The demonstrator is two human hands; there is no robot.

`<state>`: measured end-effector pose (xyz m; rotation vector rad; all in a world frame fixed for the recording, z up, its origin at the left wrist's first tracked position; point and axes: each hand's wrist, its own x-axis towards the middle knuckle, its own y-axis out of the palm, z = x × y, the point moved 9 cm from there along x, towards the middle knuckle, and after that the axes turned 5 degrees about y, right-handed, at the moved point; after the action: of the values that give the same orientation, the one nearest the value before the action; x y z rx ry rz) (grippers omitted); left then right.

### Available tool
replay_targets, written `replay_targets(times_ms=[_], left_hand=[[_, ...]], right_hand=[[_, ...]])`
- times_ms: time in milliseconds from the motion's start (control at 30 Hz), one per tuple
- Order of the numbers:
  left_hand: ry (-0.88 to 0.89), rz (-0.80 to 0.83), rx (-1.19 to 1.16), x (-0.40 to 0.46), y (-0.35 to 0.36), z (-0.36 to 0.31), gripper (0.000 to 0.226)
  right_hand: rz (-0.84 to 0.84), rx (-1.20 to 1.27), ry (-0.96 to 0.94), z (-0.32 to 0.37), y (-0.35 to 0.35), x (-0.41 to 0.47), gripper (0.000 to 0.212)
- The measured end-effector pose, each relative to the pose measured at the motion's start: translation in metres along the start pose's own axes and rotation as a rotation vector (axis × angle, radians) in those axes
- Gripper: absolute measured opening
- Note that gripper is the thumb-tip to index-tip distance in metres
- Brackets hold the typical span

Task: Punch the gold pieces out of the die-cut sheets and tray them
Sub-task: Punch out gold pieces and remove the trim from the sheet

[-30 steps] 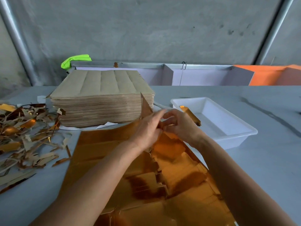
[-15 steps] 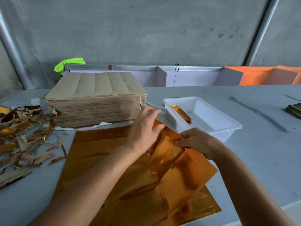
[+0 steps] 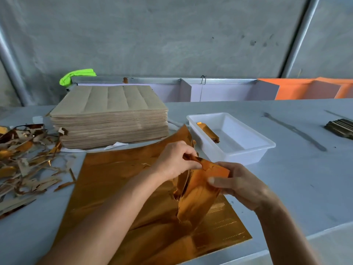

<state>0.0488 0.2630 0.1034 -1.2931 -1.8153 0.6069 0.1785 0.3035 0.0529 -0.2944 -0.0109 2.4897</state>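
Soft, even daylight — no hard shadows
Glare streaks the gold sheet [image 3: 122,175]; wide-angle bending at edges — slight blur.

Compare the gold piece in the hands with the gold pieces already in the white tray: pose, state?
The gold piece in the hands is bent and lifted off the sheet, still joined to it along its lower end; the gold pieces in the tray lie loose as a small pile. The held piece is pinched by the left hand and right hand; the trayed pieces touch only the white tray. Both share the shiny gold foil face.
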Motion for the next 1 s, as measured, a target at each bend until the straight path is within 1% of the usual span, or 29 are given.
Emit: replay_targets(times_ms=[67, 133, 167, 233, 267, 333, 400, 433, 533, 667, 733, 800, 867, 933, 1000], left_hand=[[-0.006, -0.005, 0.032, -0.001, -0.005, 0.002, 0.014], [0.064, 0.011, 0.147, -0.001, -0.006, -0.009, 0.012], [0.114, 0.007, 0.197, -0.001, -0.007, -0.018, 0.016], [0.175, -0.01, 0.196, -0.001, -0.008, -0.03, 0.028], [0.185, 0.001, 0.176, -0.001, -0.007, -0.034, 0.028], [0.179, 0.036, 0.16, 0.0, -0.003, -0.035, 0.021], [0.161, 0.023, 0.144, 0.0, -0.003, -0.031, 0.015], [0.145, -0.004, 0.135, 0.0, -0.005, -0.029, 0.011], [0.068, -0.104, 0.066, -0.004, -0.012, -0.017, 0.006], [0.07, -0.176, 0.128, -0.011, -0.014, -0.011, 0.009], [0.034, -0.146, 0.093, -0.011, -0.01, -0.006, 0.008], [-0.003, -0.064, -0.013, -0.011, -0.001, 0.0, 0.008], [-0.032, -0.022, -0.115, -0.011, 0.003, 0.004, 0.01], [-0.078, -0.026, -0.2, -0.013, 0.004, 0.01, 0.008], [-0.11, -0.001, -0.255, -0.014, 0.007, 0.015, 0.01]], right_hand=[[-0.234, -0.066, -0.021, -0.004, -0.008, 0.0, 0.024], [-0.432, -0.176, -0.118, 0.003, -0.01, -0.003, 0.004], [-0.484, -0.242, -0.193, 0.01, -0.007, -0.005, 0.004], [-0.53, -0.332, -0.326, 0.023, 0.002, -0.009, 0.018], [-0.532, -0.331, -0.36, 0.026, 0.005, -0.01, 0.02], [-0.524, -0.262, -0.366, 0.026, 0.007, -0.008, 0.016], [-0.486, -0.178, -0.334, 0.02, 0.009, -0.003, 0.009], [-0.443, -0.138, -0.318, 0.017, 0.011, 0.0, 0.009], [-0.292, 0.011, -0.275, 0.005, 0.023, 0.006, 0.028], [-0.22, 0.188, -0.195, -0.008, 0.029, 0.012, 0.038], [-0.19, 0.244, -0.128, -0.016, 0.034, 0.016, 0.041], [-0.188, 0.242, -0.103, -0.02, 0.037, 0.019, 0.04], [-0.182, 0.247, -0.112, -0.02, 0.037, 0.02, 0.042], [-0.15, 0.232, -0.152, -0.018, 0.039, 0.02, 0.043], [-0.15, 0.178, -0.19, -0.016, 0.04, 0.018, 0.038]])
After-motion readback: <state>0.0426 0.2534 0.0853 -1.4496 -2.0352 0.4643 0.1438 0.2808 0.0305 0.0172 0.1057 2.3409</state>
